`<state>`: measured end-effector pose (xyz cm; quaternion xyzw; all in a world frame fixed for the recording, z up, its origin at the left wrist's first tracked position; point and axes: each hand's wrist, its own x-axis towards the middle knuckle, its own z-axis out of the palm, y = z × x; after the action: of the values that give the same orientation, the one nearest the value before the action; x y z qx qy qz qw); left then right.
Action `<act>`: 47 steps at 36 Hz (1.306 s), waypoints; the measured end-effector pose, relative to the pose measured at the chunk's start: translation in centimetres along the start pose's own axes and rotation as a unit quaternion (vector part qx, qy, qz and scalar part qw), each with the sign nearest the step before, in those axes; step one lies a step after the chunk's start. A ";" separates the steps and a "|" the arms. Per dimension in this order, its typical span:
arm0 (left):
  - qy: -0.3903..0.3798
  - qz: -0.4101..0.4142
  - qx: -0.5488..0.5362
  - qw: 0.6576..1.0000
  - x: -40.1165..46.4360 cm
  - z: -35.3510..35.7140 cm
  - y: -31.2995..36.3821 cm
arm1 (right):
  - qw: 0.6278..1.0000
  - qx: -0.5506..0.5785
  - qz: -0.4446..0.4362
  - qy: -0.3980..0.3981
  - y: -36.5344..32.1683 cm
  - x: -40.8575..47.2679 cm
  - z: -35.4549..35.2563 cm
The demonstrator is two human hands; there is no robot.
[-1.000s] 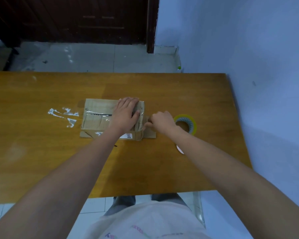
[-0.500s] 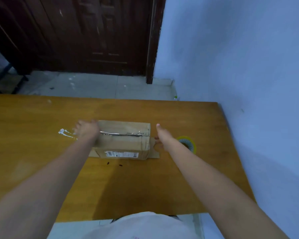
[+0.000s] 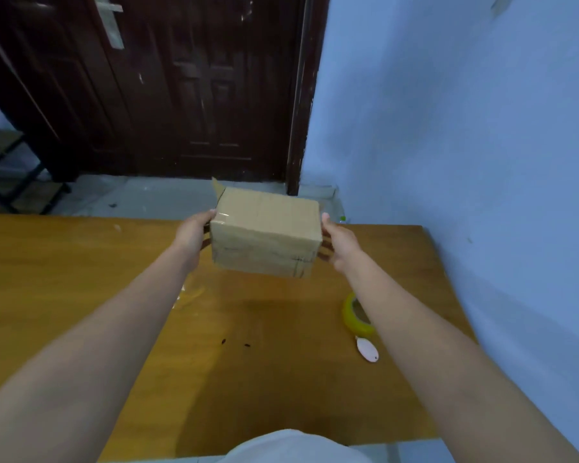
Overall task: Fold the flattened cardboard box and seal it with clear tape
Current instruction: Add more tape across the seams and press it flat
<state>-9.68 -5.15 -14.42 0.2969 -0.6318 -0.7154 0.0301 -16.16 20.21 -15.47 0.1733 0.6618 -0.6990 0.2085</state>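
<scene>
A folded brown cardboard box (image 3: 266, 232) hangs in the air above the wooden table (image 3: 81, 262), tilted, with clear tape shining at its left top corner and a flap sticking up at its far left. My left hand (image 3: 194, 232) grips its left end and my right hand (image 3: 336, 242) grips its right end. A yellow-rimmed roll of clear tape (image 3: 355, 314) lies on the table under my right forearm, partly hidden by it.
A small pale oval tag (image 3: 366, 349) lies just in front of the tape roll. Scraps of clear tape (image 3: 188, 292) glint on the table by my left forearm. A blue wall stands close on the right, a dark door behind the table.
Both hands moved to the box's ends and lifted it off the table, turning it over. The view tilted upward toward the door.
</scene>
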 end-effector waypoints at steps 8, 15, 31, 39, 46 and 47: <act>-0.044 0.081 0.058 0.994 -0.6 0.9 -2.0 | 0.988 -0.066 -0.139 0.005 1.0 0.0 -1.9; -0.054 0.025 0.096 0.994 -3.4 1.4 -7.4 | 0.991 -0.077 -0.090 0.061 8.5 -0.1 -2.4; 0.138 0.035 -0.025 0.990 -0.9 -2.9 -6.1 | 0.974 -0.072 -0.108 0.186 5.2 -1.0 -6.3; -0.087 0.233 0.348 0.904 -1.8 1.6 -1.5 | 0.837 -0.456 -0.302 0.009 -0.4 -2.6 -1.7; -0.186 0.192 0.562 0.783 -1.6 4.2 -4.4 | 0.676 -0.688 -0.246 -0.101 2.3 -1.8 0.7; -0.185 0.192 0.581 0.769 -1.4 4.2 -4.6 | 0.670 -0.695 -0.241 -0.102 2.7 -1.7 0.7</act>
<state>-8.93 0.10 -17.98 -0.0083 -0.9641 -0.2319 -0.1290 -13.28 19.53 -16.86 -0.2596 0.9494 -0.0761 0.1592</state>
